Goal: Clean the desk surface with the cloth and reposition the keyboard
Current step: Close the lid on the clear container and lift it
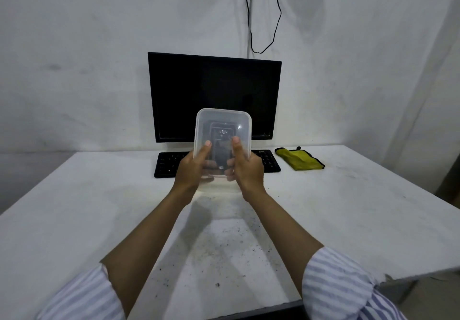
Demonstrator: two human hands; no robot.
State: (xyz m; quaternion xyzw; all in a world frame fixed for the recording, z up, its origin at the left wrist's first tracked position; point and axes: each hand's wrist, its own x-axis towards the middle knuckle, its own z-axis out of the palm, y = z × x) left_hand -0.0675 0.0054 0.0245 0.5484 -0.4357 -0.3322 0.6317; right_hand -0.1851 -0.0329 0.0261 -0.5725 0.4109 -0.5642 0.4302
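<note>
No readable text, labels or numbers

We have one view only, from a wide-angle camera on the person's head. We look forward and down across the table (348, 207), straight at the monitor (214, 90) and the wall (87, 45) behind it. We sit close: the left sleeve (82, 294) and right sleeve (336, 282) enter at the bottom edge.
</note>
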